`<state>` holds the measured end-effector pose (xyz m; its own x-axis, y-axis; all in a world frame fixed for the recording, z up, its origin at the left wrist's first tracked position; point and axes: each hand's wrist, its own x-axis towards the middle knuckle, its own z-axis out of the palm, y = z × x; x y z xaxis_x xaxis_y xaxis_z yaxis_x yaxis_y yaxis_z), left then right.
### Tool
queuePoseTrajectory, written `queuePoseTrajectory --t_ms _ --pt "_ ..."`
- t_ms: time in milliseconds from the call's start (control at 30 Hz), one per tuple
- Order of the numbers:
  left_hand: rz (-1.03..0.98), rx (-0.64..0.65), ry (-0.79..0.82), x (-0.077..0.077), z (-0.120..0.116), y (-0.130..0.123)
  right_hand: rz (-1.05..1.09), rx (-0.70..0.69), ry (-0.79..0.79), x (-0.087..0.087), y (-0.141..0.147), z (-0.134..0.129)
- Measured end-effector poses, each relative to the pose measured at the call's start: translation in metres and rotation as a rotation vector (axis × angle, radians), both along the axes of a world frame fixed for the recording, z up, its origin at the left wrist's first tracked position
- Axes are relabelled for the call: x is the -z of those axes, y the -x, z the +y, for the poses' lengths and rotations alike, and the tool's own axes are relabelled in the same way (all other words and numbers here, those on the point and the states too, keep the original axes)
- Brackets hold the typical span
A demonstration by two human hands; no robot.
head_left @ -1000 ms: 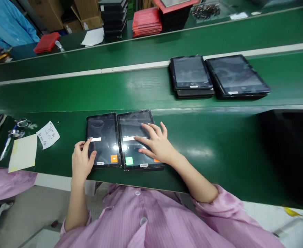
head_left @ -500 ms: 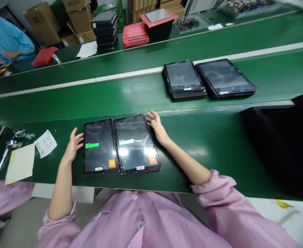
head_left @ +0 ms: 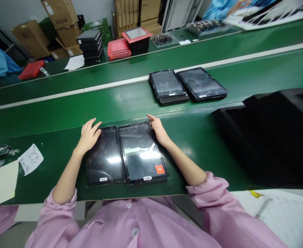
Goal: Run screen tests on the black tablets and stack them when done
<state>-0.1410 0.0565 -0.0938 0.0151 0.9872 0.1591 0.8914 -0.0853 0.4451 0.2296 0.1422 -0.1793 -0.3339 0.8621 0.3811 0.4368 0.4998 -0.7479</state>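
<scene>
Two black tablets lie side by side, flat on the green bench in front of me. The left tablet (head_left: 105, 155) has a dark screen and a small white label at its lower edge. On the right tablet (head_left: 141, 151) a pale bar and an orange square are lit. My left hand (head_left: 89, 135) is at the upper left corner of the left tablet, fingers spread, thumb over its edge. Beside the upper right edge of the right tablet is my right hand (head_left: 158, 130), fingers extended and apart. Neither hand grips anything.
Beyond the bench edge, two low stacks of tablets (head_left: 168, 83) (head_left: 201, 82) lie on the green belt. A large black case (head_left: 270, 137) stands at the right. Handwritten paper (head_left: 31, 159) and yellowish paper (head_left: 2, 184) lie left. Red pouches (head_left: 118, 49) and people in blue sleeves are across.
The left tablet's screen went dark, losing its green bar and orange square. My left hand moved up and right to that tablet's top corner. The right hand stays near the right tablet; the view shifted.
</scene>
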Motion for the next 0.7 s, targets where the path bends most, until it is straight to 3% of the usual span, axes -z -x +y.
queuePoseTrajectory --t_ms 133,233,433,600,700 --pt "0.059 0.172 0.224 -0.026 0.040 -0.026 0.055 -0.089 0.081 -0.017 0.005 -0.006" --pt "0.015 0.257 0.369 -0.034 0.052 -0.025 0.084 -0.075 0.102 -0.021 0.006 -0.007" --pt "0.078 0.386 0.449 -0.036 0.047 -0.012 0.100 0.038 0.104 -0.020 0.006 -0.008" --pt "0.013 0.599 0.469 -0.034 0.036 -0.017 0.071 0.059 0.081 -0.021 0.006 -0.010" --pt "0.048 0.593 0.501 -0.031 0.036 -0.022 0.057 0.055 0.071 -0.020 0.006 -0.010"
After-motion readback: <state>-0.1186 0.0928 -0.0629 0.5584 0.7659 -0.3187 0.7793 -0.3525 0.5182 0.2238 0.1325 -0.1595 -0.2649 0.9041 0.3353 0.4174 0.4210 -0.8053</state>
